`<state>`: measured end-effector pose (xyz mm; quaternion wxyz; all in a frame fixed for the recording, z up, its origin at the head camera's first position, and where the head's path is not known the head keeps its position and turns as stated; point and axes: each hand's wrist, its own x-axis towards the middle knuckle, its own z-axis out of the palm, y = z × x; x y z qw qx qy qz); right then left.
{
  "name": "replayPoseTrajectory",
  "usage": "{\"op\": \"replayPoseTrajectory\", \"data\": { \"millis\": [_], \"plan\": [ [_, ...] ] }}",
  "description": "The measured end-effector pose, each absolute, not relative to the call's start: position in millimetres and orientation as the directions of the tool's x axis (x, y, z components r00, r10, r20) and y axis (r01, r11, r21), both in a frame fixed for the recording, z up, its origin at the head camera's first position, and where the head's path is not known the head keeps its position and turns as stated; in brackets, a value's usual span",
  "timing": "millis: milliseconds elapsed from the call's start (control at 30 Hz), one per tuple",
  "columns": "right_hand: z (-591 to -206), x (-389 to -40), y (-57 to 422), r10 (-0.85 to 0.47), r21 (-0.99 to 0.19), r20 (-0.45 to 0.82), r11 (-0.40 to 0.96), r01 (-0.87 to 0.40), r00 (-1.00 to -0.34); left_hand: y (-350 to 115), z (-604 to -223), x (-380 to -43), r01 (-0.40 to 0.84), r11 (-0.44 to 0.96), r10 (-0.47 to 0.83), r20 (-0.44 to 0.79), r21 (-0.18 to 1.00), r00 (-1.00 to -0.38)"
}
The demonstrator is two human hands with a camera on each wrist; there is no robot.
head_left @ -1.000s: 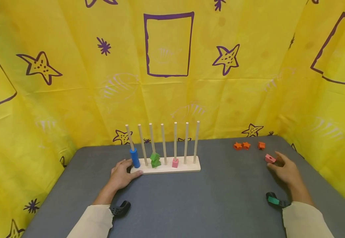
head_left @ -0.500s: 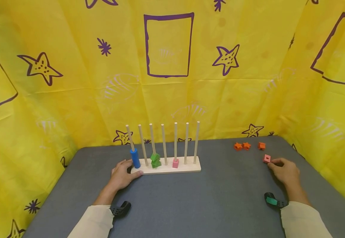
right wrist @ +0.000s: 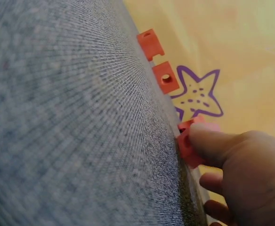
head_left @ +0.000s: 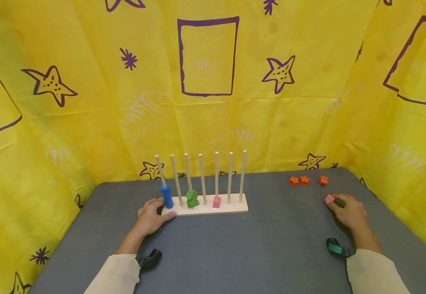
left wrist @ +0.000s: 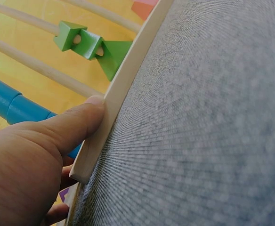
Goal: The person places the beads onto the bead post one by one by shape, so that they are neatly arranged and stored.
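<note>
In the head view my left hand (head_left: 149, 216) grips the left end of a wooden peg stand (head_left: 227, 207). Its thumb lies along the front edge, as the left wrist view also shows. Beside that hand, blue cylinders (head_left: 167, 196) sit on the first peg. Green blocks (head_left: 192, 199) are threaded on the third peg, and a pink cube (head_left: 216, 202) is at the foot of the fifth. Far to the right, my right hand (head_left: 350, 212) pinches a small pink block (head_left: 329, 198) between thumb and fingertips, low over the table.
Two orange star-shaped beads (head_left: 298, 181) lie near the table's back edge. Another orange block (head_left: 322, 180) is just beyond my right hand. The grey table (head_left: 264, 249) meets a yellow patterned cloth (head_left: 209, 118) at its back and sides.
My right hand's fingers have drawn together around the pink block, which has turned and shifted slightly left. The left hand and peg stand stay put.
</note>
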<state>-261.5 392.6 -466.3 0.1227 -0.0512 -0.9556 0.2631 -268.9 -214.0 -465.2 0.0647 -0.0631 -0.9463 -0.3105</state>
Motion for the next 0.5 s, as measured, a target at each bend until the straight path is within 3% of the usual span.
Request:
{"op": "replayPoseTrajectory", "data": {
  "millis": [133, 367, 433, 500],
  "plan": [
    [-464, -260, 391, 0.202, -0.549, 0.205, 0.834, 0.059, -0.958, -214, -465, -268, 0.158, 0.798, 0.079, 0.159, 0.582, -0.984],
    [-459, -257, 383, 0.34, -0.708, 0.227, 0.701, 0.085, -0.913, -215, -463, -268, 0.149, 0.804, 0.079, 0.145, 0.576, -0.986],
    [-458, -257, 381, 0.381, -0.792, 0.221, 0.607, 0.062, -0.898, -214, -463, -268, 0.15, 0.804, 0.079, 0.146, 0.576, -0.986],
    [-458, -259, 380, 0.399, -0.915, 0.192, 0.403, -0.017, -0.897, -214, -463, -268, 0.152, 0.804, 0.08, 0.148, 0.575, -0.986]
  ]
}}
